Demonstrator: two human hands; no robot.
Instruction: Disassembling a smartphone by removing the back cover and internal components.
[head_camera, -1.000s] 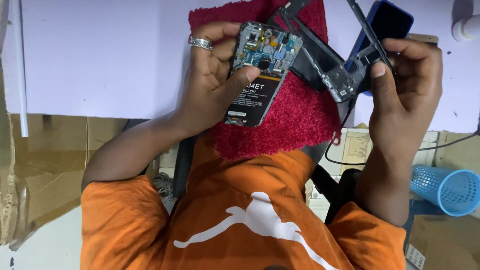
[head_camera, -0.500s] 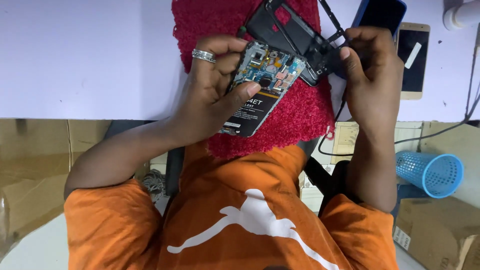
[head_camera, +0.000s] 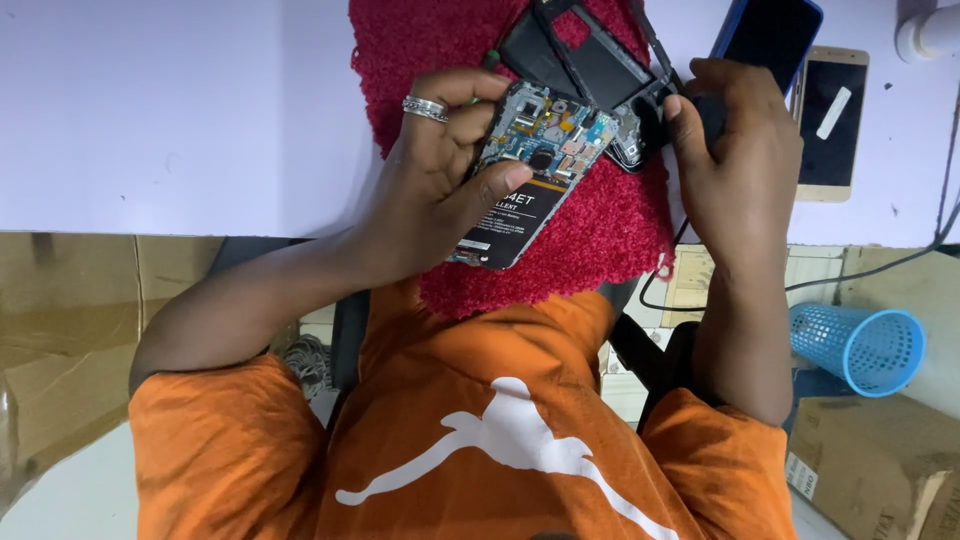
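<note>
Two bare hands work over a red fluffy cloth (head_camera: 600, 230) spread on a pale table (head_camera: 180, 110). At left, the left hand (head_camera: 440, 170), a silver ring (head_camera: 425, 107) on one finger, grips an opened phone (head_camera: 530, 170) by its edges, thumb pressed across the black battery label, the circuit board and camera module facing up; the phone is tilted above the cloth rather than lying flat. Just right of it, the right hand (head_camera: 735, 150) closes its fingertips on the corner of a black plastic frame (head_camera: 585, 65), which touches the phone's top edge and angles away from it. The step in hand looks like parting frame from body, or fitting the two together; the picture cannot say which. Either way the next move calls for a steady left grip and careful alignment along the shared edge, sparing the exposed board. Farther right, a dark phone (head_camera: 770, 35) and a gold phone (head_camera: 830, 120) lie on the table; a blue mesh basket (head_camera: 860, 345) stands below.
</note>
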